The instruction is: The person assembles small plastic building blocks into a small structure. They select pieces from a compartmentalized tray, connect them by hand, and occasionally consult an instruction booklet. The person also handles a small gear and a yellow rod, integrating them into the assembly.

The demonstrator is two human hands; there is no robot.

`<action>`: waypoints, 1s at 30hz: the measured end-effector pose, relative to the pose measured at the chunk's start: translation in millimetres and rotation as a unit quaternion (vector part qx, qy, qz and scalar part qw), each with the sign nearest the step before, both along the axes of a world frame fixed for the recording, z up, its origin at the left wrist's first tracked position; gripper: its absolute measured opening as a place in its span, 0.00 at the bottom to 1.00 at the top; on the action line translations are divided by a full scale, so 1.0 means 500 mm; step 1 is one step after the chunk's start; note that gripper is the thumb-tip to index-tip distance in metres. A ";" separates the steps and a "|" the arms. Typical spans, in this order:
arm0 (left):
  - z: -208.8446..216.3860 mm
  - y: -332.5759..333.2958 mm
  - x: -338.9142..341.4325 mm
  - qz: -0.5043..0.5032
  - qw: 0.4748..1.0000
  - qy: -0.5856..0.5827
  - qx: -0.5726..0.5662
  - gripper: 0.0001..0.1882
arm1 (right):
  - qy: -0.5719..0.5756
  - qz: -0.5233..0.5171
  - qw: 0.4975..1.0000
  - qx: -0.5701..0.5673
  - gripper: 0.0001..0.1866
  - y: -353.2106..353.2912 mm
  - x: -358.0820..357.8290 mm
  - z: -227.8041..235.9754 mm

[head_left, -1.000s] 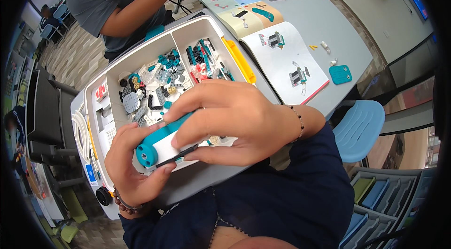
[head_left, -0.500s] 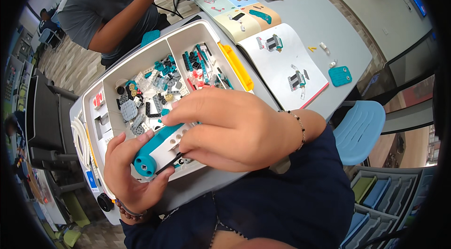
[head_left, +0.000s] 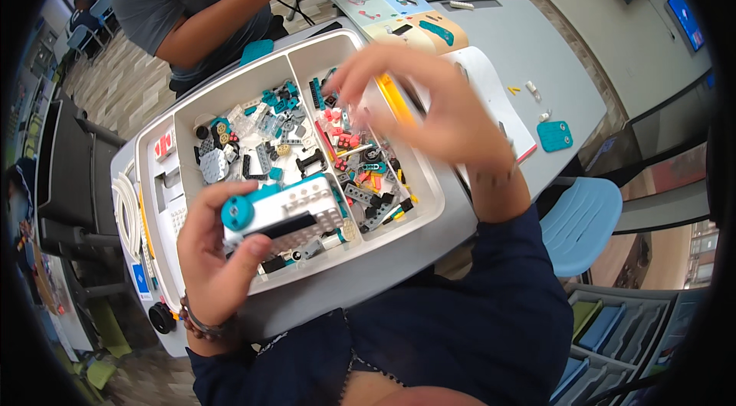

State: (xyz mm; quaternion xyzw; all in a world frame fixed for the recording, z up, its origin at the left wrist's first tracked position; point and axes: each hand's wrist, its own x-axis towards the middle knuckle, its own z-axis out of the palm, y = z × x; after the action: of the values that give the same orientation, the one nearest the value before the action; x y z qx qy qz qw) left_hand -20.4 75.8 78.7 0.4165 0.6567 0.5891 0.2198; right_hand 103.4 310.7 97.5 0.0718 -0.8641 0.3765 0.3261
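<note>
My left hand (head_left: 215, 253) grips a block-shaped assembly of toy bricks (head_left: 287, 210), white with teal round ends and a dark strip along its near side. The assembly is held over the near part of a white sorting tray (head_left: 170, 108), its studded end facing right. Raised above the tray's right compartments, my right hand (head_left: 429, 103) has its fingers spread and slightly blurred, with nothing visible in them. Below it lie loose coral, black and teal pieces (head_left: 349, 138). Grey, teal and clear pieces (head_left: 264, 130) fill the middle compartment.
An open instruction booklet (head_left: 491, 92) lies right of the tray, partly behind my right hand. Further right are a teal plate (head_left: 554, 136) and small white and yellow pieces (head_left: 533, 90). Across the table a person (head_left: 230, 3) handles a dark object. A blue chair (head_left: 583, 222) stands at right.
My right hand has let go of the brick assembly and moved up and right over the tray. The left hand still holds the assembly, now with its studded end uncovered.
</note>
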 end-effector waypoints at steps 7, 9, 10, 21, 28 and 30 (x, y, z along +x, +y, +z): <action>0.018 0.009 -0.037 -0.036 0.967 -0.239 0.086 0.29 | -0.076 -0.361 0.910 0.186 0.13 0.421 -0.074 -0.231; 0.018 0.008 -0.047 -0.084 0.941 -0.312 0.097 0.29 | -0.128 -0.378 0.869 0.292 0.16 0.476 -0.079 -0.300; 0.024 0.004 -0.045 -0.087 0.936 -0.329 0.089 0.27 | -0.174 -0.367 0.872 0.273 0.15 0.487 -0.080 -0.311; 0.024 -0.021 -0.036 0.062 0.958 0.231 0.160 0.29 | -0.191 -0.341 0.920 0.008 0.08 0.436 -0.073 -0.287; 0.017 -0.009 -0.030 0.087 0.875 0.436 0.192 0.30 | -0.034 -0.112 0.962 -0.248 0.10 0.187 -0.045 -0.097; 0.014 -0.020 -0.030 0.072 0.912 0.370 0.161 0.30 | 0.005 -0.059 0.980 -0.188 0.10 0.074 -0.020 -0.027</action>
State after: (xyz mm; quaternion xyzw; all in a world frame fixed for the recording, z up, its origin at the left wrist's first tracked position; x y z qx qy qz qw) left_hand -35.1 66.0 85.8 0.5862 0.6151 0.5049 -0.1518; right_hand 93.2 348.0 84.0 -0.0400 -0.7789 0.5123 0.3595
